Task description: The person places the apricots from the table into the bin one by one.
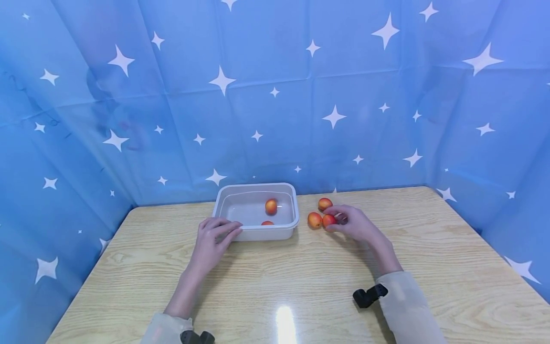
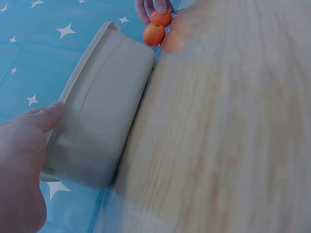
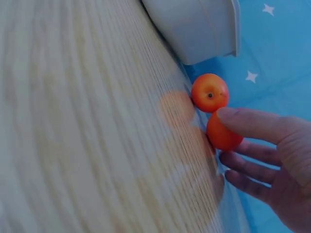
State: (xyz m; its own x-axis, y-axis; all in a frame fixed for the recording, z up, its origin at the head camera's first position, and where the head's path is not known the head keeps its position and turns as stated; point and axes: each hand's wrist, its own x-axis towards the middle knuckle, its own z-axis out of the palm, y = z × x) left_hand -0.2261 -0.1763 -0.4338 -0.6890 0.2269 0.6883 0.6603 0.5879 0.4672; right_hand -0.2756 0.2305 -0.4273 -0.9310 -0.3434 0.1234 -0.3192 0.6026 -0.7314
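A light-grey plastic tub (image 1: 266, 233) stands on the wooden table, with two orange-red fruits inside; one fruit (image 1: 271, 206) is by the right side, and the near wall partly hides the other (image 1: 267, 222). My left hand (image 1: 216, 237) grips the tub's rim at the near left corner, its thumb (image 2: 50, 115) along the outer side. To the right of the tub, my right hand (image 1: 350, 222) holds a small orange-red fruit (image 3: 223, 132) between thumb and fingers, low at the table. Right beside it lies another fruit (image 1: 314, 220), and a third (image 1: 325, 204) sits just behind.
The pale wooden table (image 1: 326, 286) reaches back to a blue curtain (image 1: 275, 119) with white stars, which also hangs on both sides. A black wrist camera (image 1: 370, 295) is strapped at the right sleeve, another (image 1: 196, 337) at the left.
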